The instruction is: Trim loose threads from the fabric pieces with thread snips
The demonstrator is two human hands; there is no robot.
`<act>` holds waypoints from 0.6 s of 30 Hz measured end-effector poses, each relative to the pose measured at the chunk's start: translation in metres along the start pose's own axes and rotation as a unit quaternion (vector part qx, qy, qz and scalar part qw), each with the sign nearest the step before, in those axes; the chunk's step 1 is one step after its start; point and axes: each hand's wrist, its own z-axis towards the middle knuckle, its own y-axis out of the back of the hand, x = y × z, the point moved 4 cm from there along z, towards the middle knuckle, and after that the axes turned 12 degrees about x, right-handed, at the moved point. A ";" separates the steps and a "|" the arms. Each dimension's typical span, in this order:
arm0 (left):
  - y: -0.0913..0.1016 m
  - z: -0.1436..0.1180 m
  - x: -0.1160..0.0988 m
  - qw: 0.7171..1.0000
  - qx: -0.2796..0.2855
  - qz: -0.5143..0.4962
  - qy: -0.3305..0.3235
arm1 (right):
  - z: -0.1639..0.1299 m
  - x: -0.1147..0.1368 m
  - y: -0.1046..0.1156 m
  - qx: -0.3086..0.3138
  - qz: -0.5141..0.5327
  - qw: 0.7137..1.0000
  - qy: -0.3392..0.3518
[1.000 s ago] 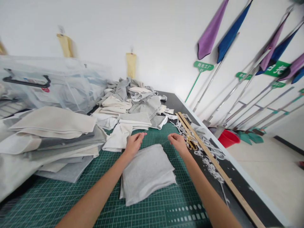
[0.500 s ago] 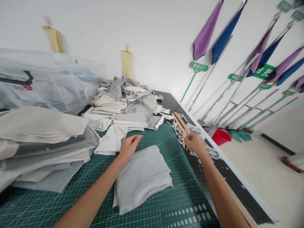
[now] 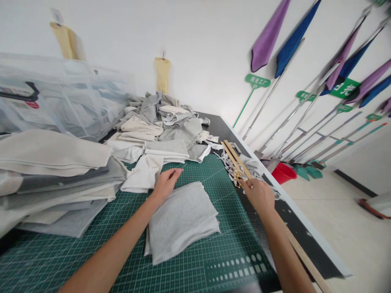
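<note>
At the far left a clear plastic storage bin (image 3: 61,101) stands at the back of the table, and in front of it lies a stack of folded cream and grey cloth (image 3: 51,171). Behind the work area, a loose heap of grey and off-white fabric pieces (image 3: 161,126) spreads over the far end of the green cutting mat (image 3: 195,268).

The person's left forearm comes in from the bottom edge, angled up and to the right, low over the mat. The left hand (image 3: 165,184) rests palm down at the far left corner of the folded grey towel (image 3: 180,219), fingers loosely extended and close together, pointing away; it presses lightly on the cloth and grips nothing. The towel lies flat near the middle of the mat, between the two arms.

The right arm runs up along the mat's right edge, straighter and stretched farther out. The right hand (image 3: 258,193) is off the mat, over the dark table surface (image 3: 220,130), knuckles up, its fingertips curled at the gold-handled scissors (image 3: 237,179). Whether the fingers have closed on the handles I cannot tell. The scissors lie among white trimmings, just beside a long wooden ruler (image 3: 238,158) that runs along the table's right side.

Beyond the table stands a red bucket (image 3: 282,173), with mops (image 3: 275,36) leaning against the wall.
</note>
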 end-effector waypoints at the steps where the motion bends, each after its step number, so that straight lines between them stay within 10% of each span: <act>1: -0.001 -0.001 -0.002 1.000 0.008 0.019 -0.001 | -0.002 0.007 -0.003 -0.003 0.015 0.999 0.036; 11: -0.034 0.013 -0.023 0.971 0.091 0.214 -0.060 | -0.047 0.119 -0.056 0.079 0.167 0.935 0.302; 18: -0.040 0.068 -0.025 0.954 0.125 0.249 -0.112 | -0.024 0.151 -0.089 0.149 0.150 0.920 0.331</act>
